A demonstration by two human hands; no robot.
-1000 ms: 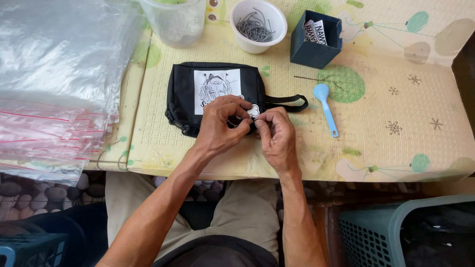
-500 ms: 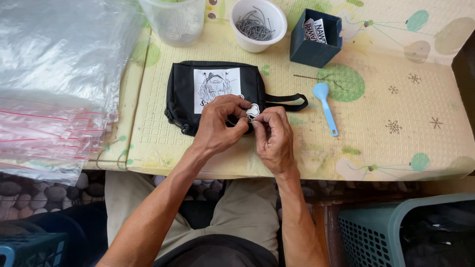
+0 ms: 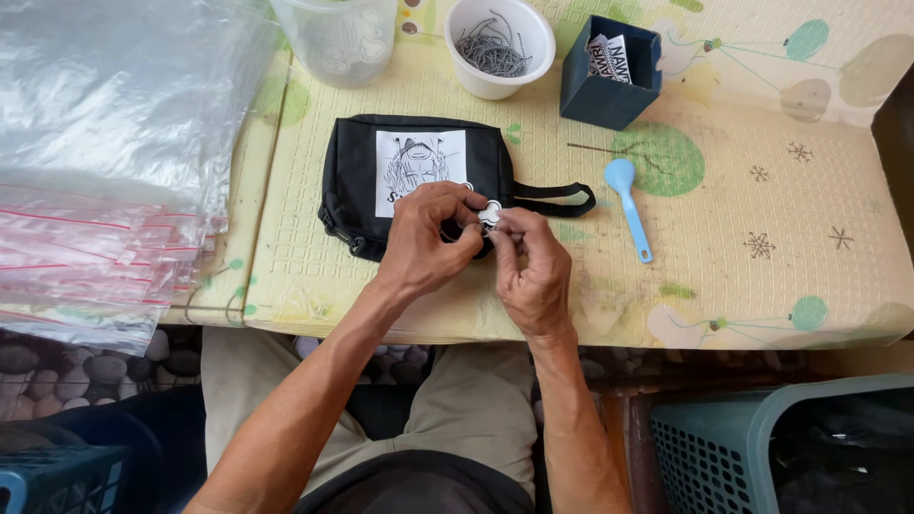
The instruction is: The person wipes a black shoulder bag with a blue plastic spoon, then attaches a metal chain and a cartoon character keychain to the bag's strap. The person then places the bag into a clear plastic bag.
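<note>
On the near edge of the foam mat (image 3: 400, 305), both hands work at the right end of a black pouch (image 3: 352, 181). Left hand (image 3: 424, 243) lies over the pouch's lower right corner, fingers curled shut on something at the zipper end; what exactly is hidden under them. Right hand (image 3: 533, 276) sits just beside it, thumb and forefinger pinched on a small round white charm (image 3: 490, 214) at the pouch edge. Fingertips of the two hands are touching or nearly so.

Room: mat right of the hands is bare out to the far edge, apart from a blue spoon (image 3: 628, 205) lying near the pouch's wrist strap (image 3: 557, 198). Left is tight: a stack of clear zip bags (image 3: 95, 247) with red seals overhangs the mat's left edge. Teal basket (image 3: 762, 447) sits below the mat on the right.

Versus the earlier frames: nearly no change. Hands stay at the same spot on the pouch, same pinch on the charm; spoon and containers have not moved.

Containers along the far edge: white bowl (image 3: 533, 43) with a heap of thin metal ball chains; dark blue box (image 3: 609, 95) with printed cards standing inside; clear plastic tub (image 3: 333, 43) with small pale round pieces, details unclear.
</note>
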